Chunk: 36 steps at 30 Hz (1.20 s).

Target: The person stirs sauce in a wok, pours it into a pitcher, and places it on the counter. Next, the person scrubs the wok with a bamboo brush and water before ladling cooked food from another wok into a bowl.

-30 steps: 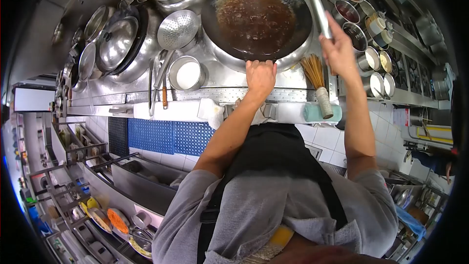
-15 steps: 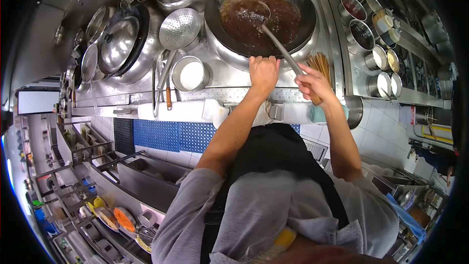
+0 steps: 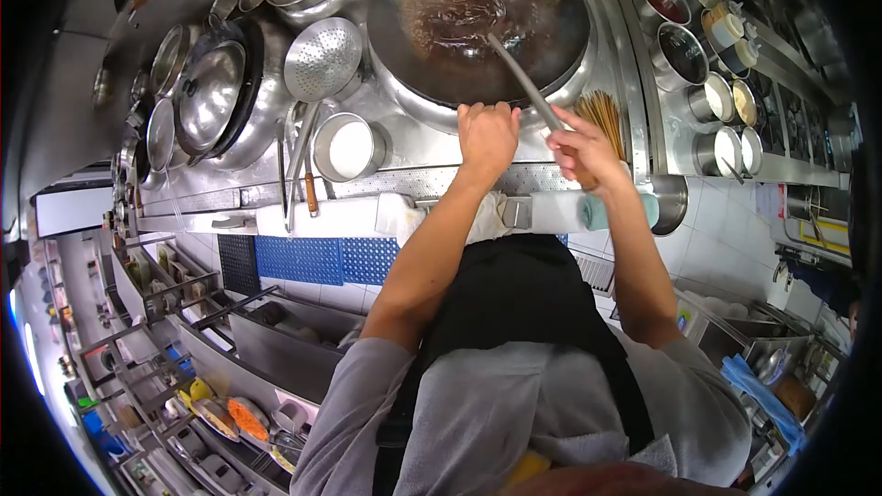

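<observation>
A large dark wok (image 3: 381,23) sits on the stove, holding a dark brown, glossy sauce (image 3: 441,14) with bubbles round its edge. My left hand (image 3: 488,140) is closed on the wok's near rim; what lies under its fingers is hidden. In my right hand (image 3: 589,152) is the handle of a ladle (image 3: 525,83), which slants down into the wok. The ladle's bowl is mostly sunk in the sauce. A bundle of thin bamboo sticks (image 3: 602,119), like a wok brush, stands just beyond my right hand.
Left of the wok are a perforated skimmer (image 3: 322,60), a metal pot with white contents (image 3: 350,149) and a domed lid (image 3: 213,96). Metal seasoning containers (image 3: 680,55) line the right side. White towels (image 3: 349,216) hang along the front rail.
The ladle's bowl has sunk deeper and the sauce now swirls around it. Both hands keep their holds. The whole view has shifted slightly.
</observation>
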Each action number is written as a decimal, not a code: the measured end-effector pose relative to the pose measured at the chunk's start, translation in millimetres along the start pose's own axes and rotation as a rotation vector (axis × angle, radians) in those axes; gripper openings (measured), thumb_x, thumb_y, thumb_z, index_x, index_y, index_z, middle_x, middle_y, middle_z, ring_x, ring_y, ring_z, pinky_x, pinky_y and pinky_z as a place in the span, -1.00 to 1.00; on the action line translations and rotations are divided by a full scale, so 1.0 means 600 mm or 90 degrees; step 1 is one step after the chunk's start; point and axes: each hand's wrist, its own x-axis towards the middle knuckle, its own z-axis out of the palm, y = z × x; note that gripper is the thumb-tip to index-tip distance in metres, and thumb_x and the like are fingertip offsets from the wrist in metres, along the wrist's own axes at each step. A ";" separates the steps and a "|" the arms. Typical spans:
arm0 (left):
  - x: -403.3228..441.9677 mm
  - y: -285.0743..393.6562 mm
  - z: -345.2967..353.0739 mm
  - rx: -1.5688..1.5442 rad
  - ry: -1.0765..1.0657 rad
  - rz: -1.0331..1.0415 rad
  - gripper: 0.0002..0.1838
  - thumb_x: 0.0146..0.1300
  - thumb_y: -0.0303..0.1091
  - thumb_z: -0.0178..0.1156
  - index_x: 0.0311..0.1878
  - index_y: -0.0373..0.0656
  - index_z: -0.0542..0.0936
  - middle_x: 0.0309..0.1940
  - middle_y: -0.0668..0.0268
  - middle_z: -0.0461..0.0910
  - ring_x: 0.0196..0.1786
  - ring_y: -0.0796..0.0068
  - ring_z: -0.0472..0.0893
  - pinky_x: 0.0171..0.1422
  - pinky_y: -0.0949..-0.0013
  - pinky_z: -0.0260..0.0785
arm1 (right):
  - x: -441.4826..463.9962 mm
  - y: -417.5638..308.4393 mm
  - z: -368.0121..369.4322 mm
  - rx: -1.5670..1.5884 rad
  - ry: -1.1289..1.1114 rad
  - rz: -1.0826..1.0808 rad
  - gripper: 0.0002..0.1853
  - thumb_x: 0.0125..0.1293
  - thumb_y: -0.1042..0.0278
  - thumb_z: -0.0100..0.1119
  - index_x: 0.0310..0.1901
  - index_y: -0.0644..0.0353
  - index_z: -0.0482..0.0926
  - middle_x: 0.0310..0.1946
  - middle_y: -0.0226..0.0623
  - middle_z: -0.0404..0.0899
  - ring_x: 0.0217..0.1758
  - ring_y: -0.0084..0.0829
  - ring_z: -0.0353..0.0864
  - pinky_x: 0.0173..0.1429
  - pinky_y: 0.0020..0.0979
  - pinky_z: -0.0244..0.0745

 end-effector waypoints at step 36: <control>0.003 -0.012 -0.026 -0.071 -0.068 0.043 -0.69 0.44 -0.17 0.23 -0.40 -0.13 0.59 -0.50 0.11 0.64 -0.29 0.01 0.63 -0.02 -0.03 0.29 | -0.084 -0.042 -0.025 -0.093 0.024 0.013 -0.31 0.43 0.53 0.17 0.58 0.13 0.27 -0.33 -0.25 0.58 -0.61 -0.56 0.45 -0.61 -0.42 0.37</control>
